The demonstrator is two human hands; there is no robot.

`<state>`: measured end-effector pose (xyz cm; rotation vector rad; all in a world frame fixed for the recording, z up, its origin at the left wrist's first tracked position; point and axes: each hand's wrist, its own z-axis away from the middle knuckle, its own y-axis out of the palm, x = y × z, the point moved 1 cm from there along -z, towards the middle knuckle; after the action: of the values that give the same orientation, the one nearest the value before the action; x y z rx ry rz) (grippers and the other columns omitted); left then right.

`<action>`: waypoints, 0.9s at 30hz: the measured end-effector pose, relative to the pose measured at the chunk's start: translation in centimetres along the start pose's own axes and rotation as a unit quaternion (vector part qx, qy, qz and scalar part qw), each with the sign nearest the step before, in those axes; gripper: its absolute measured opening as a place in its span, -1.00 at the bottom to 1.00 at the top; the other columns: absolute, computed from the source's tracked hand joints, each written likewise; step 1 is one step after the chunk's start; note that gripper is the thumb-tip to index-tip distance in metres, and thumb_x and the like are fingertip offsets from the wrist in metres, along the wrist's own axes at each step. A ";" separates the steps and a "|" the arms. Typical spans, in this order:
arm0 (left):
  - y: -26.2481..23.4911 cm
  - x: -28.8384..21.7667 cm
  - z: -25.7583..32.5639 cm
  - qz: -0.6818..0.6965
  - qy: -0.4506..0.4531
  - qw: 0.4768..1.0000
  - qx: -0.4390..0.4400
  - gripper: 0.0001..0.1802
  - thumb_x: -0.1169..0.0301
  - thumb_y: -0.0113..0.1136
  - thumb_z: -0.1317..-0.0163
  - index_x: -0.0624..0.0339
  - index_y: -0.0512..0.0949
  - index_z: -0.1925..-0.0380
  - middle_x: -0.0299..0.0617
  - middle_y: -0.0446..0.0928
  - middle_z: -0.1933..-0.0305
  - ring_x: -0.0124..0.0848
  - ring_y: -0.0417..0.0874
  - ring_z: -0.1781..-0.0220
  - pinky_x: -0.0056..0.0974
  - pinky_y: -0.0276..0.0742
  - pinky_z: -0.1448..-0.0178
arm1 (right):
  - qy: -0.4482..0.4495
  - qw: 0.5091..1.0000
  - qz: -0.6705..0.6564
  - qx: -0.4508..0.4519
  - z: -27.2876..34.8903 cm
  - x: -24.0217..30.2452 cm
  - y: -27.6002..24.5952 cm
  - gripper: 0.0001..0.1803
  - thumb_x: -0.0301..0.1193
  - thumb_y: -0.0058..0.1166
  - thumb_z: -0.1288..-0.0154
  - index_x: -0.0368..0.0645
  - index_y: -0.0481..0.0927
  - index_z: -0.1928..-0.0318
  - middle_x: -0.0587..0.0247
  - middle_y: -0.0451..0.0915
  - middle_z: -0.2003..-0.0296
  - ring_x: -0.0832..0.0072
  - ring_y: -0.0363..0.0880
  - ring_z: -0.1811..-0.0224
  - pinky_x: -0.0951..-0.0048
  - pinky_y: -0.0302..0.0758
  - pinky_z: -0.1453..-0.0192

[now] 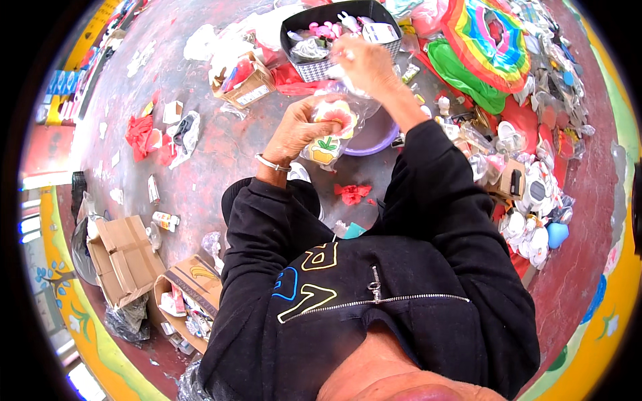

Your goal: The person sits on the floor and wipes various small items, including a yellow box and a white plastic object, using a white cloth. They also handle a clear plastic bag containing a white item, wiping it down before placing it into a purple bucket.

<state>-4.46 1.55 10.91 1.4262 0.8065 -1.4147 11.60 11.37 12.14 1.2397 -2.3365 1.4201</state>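
Observation:
Between the thumb and fingers of my left hand (302, 127) is a clear plastic bag with flat, brightly coloured pieces (326, 152) in it. One piece looks like a red and yellow flower, another like a yellow fruit with green leaves. My right hand (369, 65) is raised just beyond it, closed and slightly blurred. White and clear material shows under its fingers, but I cannot tell what it is. A purple-rimmed basin (376, 145) stands on the floor below my hands, partly hidden by the bag.
Beyond my hands is a black bin (319, 69) of mixed small items. An open cardboard box (249, 85) stands left of it. To the right lie a rainbow inflatable ring (461, 40), green plastic (455, 75) and heaped goods. More cardboard boxes (127, 260) stand at the lower left.

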 end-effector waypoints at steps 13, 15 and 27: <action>-1.4 -0.8 0.0 0.039 0.061 0.996 -0.061 -0.55 0.58 0.29 0.02 0.28 0.44 0.07 -0.23 0.57 0.20 -0.51 0.59 0.18 -0.40 0.50 0.06 | 0.256 0.862 -0.348 0.266 1.0 -1.7 -5.3 -0.58 -0.07 0.01 -0.26 -0.21 0.62 0.39 0.42 0.50 0.55 0.74 0.43 0.56 0.69 0.34 0.51; -1.5 -0.6 -0.2 0.016 0.067 0.995 -0.066 -0.57 0.55 0.33 0.03 0.27 0.43 0.12 -0.26 0.57 0.20 -0.53 0.58 0.18 -0.41 0.48 0.05 | 0.200 0.886 -0.284 0.306 1.2 -0.3 -4.9 -0.72 -0.23 0.11 -0.20 -0.22 0.59 0.44 0.45 0.50 0.54 0.79 0.39 0.52 0.70 0.28 0.50; -1.6 0.7 -1.7 -0.136 0.196 0.952 -0.191 0.01 0.28 0.45 0.16 0.23 -0.02 -0.21 0.04 0.26 -0.12 -0.23 0.48 -0.06 -0.27 0.50 -0.01 | 0.354 0.818 -0.434 0.127 1.4 1.3 -2.9 -0.80 -0.35 0.18 -0.16 -0.24 0.60 0.47 0.40 0.56 0.52 0.77 0.43 0.58 0.72 0.34 0.52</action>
<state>-5.28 3.53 9.81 1.3384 1.4925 -1.0973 13.20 8.92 13.99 1.2562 -0.9060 1.4611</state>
